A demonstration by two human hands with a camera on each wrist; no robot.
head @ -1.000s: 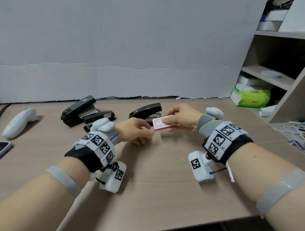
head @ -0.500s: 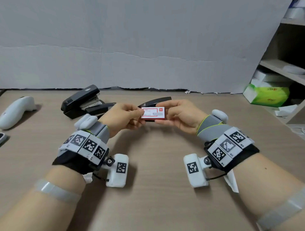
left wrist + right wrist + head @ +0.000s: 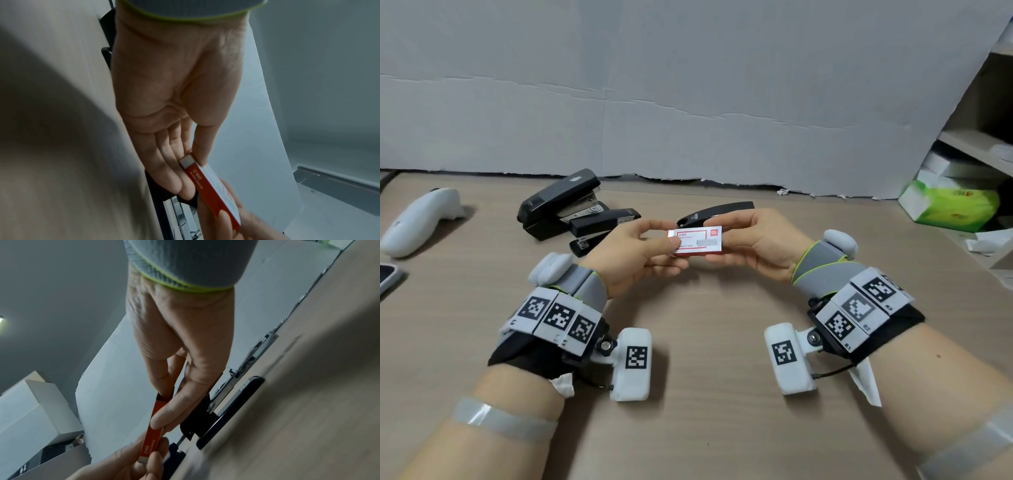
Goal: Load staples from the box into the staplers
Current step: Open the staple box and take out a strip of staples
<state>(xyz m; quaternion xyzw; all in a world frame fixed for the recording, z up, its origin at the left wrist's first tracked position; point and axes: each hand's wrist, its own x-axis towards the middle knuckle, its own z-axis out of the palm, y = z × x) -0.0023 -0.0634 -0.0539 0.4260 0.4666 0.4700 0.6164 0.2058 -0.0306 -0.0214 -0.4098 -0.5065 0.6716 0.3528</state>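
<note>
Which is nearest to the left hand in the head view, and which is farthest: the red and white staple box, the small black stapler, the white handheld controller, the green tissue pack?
1. Red and white staple box: pinched by the left hand.
2. Small black stapler: just behind that hand.
3. White handheld controller: far left on the table.
4. Green tissue pack: far right, by the shelf.

It looks like an office or study corner: a wood-grain desk (image 3: 705,394) against grey board, black staplers (image 3: 561,202), open shelving (image 3: 976,144) with white boxes and what may be a green tissue pack (image 3: 952,205).
</note>
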